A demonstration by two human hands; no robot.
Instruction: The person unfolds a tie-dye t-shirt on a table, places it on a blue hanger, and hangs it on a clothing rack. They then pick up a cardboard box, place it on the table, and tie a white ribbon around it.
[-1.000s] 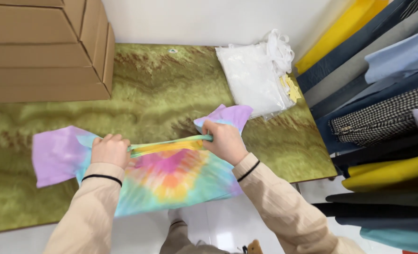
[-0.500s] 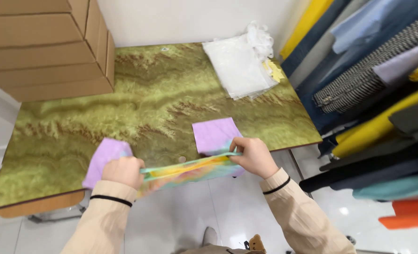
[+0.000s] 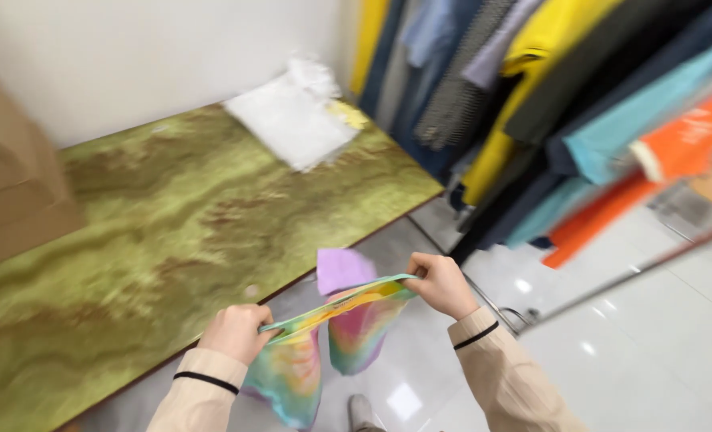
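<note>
Gripping a tie-dye garment (image 3: 336,336) by its upper edge, the 2 hands held it stretched in the air, off the front edge of the table (image 3: 172,224) and above the white tiled floor (image 3: 652,344). The left hand (image 3: 236,332) was closed in a fist around the near end of the edge, fingers curled fully over the cloth. The right hand (image 3: 441,284) was likewise closed, pinching the far end between thumb and bent fingers. Between the 2 hands the edge ran as a taut green and yellow band; below it the cloth hung loose in folds of pink, teal and yellow, with a lilac portion showing behind, near the right hand. No part of the garment touched the table. Each wrist carried a thin black band over a beige sleeve (image 3: 500,372). The table surface was mottled green and brown. On its far right corner lay a white plastic packet (image 3: 292,120) with something yellow just beside it. Brown cardboard boxes (image 3: 12,184) stood at the table's left end. To the right, well apart from the hands, hung a row of garments (image 3: 580,104) in yellow, navy, teal and orange. The view was motion-blurred, so finer detail of the cloth could not be told.
</note>
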